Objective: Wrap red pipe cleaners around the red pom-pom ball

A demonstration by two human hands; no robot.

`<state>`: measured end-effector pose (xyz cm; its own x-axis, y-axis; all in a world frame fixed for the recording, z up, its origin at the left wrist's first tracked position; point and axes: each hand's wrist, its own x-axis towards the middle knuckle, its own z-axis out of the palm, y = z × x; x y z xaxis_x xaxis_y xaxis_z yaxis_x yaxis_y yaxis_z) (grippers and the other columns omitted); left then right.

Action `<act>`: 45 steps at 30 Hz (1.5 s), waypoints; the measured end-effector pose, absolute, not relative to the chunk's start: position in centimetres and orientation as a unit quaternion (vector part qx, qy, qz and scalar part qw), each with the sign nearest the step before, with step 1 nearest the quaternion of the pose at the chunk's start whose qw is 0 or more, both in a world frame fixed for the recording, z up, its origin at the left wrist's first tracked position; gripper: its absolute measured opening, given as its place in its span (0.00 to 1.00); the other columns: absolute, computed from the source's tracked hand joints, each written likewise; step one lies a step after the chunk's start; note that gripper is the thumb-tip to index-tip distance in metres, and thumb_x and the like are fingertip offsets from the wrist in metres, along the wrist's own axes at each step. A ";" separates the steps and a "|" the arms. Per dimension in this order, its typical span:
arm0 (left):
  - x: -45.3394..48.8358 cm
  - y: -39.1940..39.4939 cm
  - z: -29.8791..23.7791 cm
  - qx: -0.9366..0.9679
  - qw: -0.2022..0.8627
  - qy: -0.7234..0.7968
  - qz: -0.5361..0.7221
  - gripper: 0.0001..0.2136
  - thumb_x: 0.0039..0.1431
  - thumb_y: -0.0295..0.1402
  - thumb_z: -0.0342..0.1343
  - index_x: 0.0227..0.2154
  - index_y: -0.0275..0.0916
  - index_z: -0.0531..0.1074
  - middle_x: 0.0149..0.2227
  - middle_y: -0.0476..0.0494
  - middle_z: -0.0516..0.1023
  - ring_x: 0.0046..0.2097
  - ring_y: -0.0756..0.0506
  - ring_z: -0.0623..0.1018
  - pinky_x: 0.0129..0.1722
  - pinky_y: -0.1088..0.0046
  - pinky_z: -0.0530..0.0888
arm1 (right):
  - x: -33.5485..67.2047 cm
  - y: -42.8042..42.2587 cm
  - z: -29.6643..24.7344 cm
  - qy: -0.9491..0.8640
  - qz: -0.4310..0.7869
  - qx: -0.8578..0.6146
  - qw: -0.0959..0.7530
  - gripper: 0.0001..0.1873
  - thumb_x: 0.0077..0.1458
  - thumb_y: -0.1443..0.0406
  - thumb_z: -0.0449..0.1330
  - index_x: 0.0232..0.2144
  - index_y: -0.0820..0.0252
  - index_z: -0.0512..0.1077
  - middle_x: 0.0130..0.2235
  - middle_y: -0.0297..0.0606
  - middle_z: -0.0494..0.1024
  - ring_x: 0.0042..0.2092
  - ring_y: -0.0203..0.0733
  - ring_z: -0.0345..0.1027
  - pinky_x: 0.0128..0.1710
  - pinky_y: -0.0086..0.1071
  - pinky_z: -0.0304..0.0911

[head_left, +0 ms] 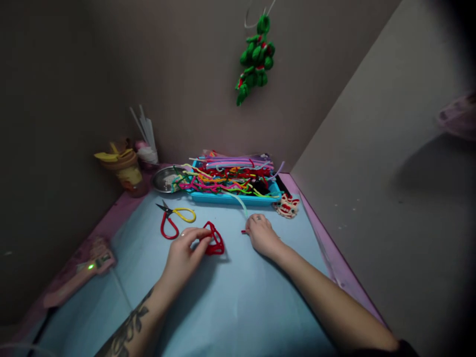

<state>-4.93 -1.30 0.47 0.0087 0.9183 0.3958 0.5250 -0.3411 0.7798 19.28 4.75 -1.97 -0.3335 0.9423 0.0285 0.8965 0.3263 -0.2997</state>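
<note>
My left hand (187, 250) pinches a bent red pipe-cleaner shape (214, 240) that rests on the light blue table mat (230, 297). About a hand's width to the right, my right hand (261, 233) lies on the mat with its fingers curled, and a small red end pokes out at its fingertips. I cannot make out what that red piece is. Scissors (174, 219) with one yellow and one red handle lie just beyond my left hand.
A blue tray (230, 198) heaped with coloured pipe cleaners stands at the back. A metal bowl (165, 179) and a cup of tools (126, 171) sit at the back left. A small red-and-white figure (287, 206) lies right of the tray. A green pipe-cleaner ornament (256, 57) hangs above. A pink device (80, 270) lies left.
</note>
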 end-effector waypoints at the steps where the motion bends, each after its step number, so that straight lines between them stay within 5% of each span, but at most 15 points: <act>1: -4.9 -1.2 0.4 0.666 0.231 0.543 0.456 0.07 0.56 0.35 0.56 0.34 0.40 0.77 0.35 0.43 0.81 0.38 0.44 0.79 0.40 0.67 0.75 | 19.0 4.1 -1.5 -0.809 0.151 -0.551 0.133 0.09 0.58 0.72 0.50 0.33 0.62 0.70 0.39 0.45 0.73 0.44 0.46 0.63 0.46 0.38 0.58; 5: -4.8 -1.3 0.2 0.640 0.273 0.563 0.446 0.09 0.55 0.36 0.57 0.36 0.40 0.79 0.36 0.42 0.82 0.39 0.43 0.80 0.41 0.65 0.77 | 16.6 0.9 1.1 -0.774 0.316 -0.469 0.286 0.07 0.59 0.70 0.50 0.33 0.57 0.67 0.31 0.34 0.73 0.33 0.38 0.66 0.34 0.30 0.61; 10: -4.6 -1.8 0.1 0.653 0.267 0.556 0.440 0.07 0.55 0.32 0.57 0.35 0.41 0.79 0.34 0.44 0.82 0.37 0.44 0.80 0.40 0.66 0.77 | 13.6 -1.0 1.9 -0.761 0.340 -0.406 0.375 0.10 0.59 0.70 0.53 0.38 0.54 0.72 0.37 0.36 0.77 0.39 0.39 0.70 0.40 0.32 0.64; 28: -2.5 -2.7 0.5 0.641 0.352 0.530 0.429 0.05 0.52 0.31 0.58 0.32 0.40 0.76 0.31 0.49 0.82 0.34 0.47 0.81 0.37 0.72 0.77 | 14.1 -1.5 -0.1 -0.751 0.231 -0.438 0.436 0.08 0.57 0.70 0.56 0.34 0.55 0.74 0.33 0.37 0.71 0.39 0.42 0.66 0.41 0.36 0.64; 37: -2.2 -3.0 0.6 0.669 0.290 0.528 0.435 0.03 0.55 0.32 0.56 0.31 0.40 0.73 0.31 0.49 0.80 0.34 0.48 0.79 0.36 0.72 0.75 | 13.8 -1.8 -0.2 -0.757 0.170 -0.449 0.442 0.07 0.57 0.68 0.57 0.33 0.54 0.76 0.33 0.38 0.72 0.40 0.44 0.64 0.42 0.39 0.62; 45: -2.6 -2.9 -0.3 0.693 0.269 0.522 0.419 0.04 0.58 0.34 0.55 0.34 0.41 0.69 0.32 0.46 0.78 0.36 0.45 0.79 0.37 0.69 0.75 | 14.0 -1.6 0.0 -0.757 0.232 -0.437 0.427 0.07 0.57 0.68 0.59 0.35 0.52 0.77 0.32 0.36 0.77 0.41 0.43 0.67 0.43 0.38 0.63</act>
